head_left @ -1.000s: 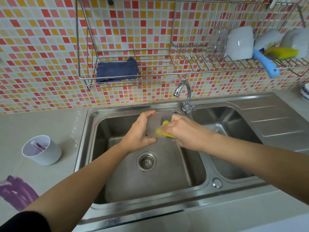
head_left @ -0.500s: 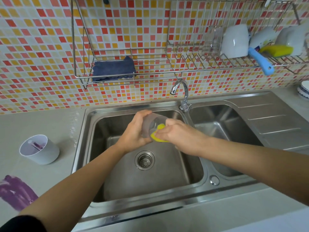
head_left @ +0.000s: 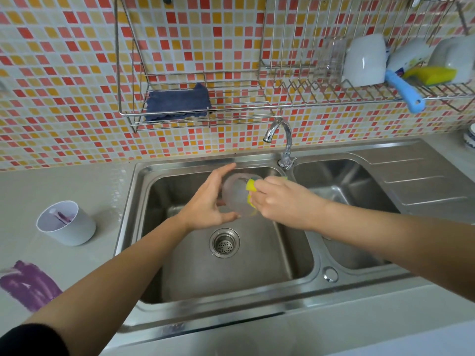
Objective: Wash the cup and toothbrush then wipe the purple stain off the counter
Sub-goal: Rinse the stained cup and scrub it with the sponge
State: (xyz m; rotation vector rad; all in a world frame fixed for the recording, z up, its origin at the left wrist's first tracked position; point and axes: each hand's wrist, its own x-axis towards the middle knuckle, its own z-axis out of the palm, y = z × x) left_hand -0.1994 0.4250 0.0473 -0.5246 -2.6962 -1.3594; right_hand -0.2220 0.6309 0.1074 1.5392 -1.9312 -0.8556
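L hand (head_left: 208, 201) cradles a translucent cup (head_left: 236, 196) over the left basin of the double sink (head_left: 257, 283), fingers spread wide, grip loose around the cup's side, thumb under. R hand (head_left: 280, 201) clenched on a yellow sponge (head_left: 250, 186), pressed against cup rim/wall. Faucet (head_left: 280, 137) shows no water stream that I can see. Toothbrush (head_left: 61, 217) sits inside the white holder cup (head_left: 67, 223) on the tabletop (head_left: 77, 181), left of sink, well apart from hands; purple stain (head_left: 28, 283) further fwd-left, unwiped. Blue cloth (head_left: 178, 102) on wire rack (head_left: 195, 116) above. Judged: cup scrub in progress, brush + stain not yet done. Risks: open L grip on a wet, prob. soapy cup; a hard sponge push from R side could squirt it out, drop into basin near drain (head_left: 224, 243). Sleeve (head_left: 30, 340) passes close over stain; could smear it.
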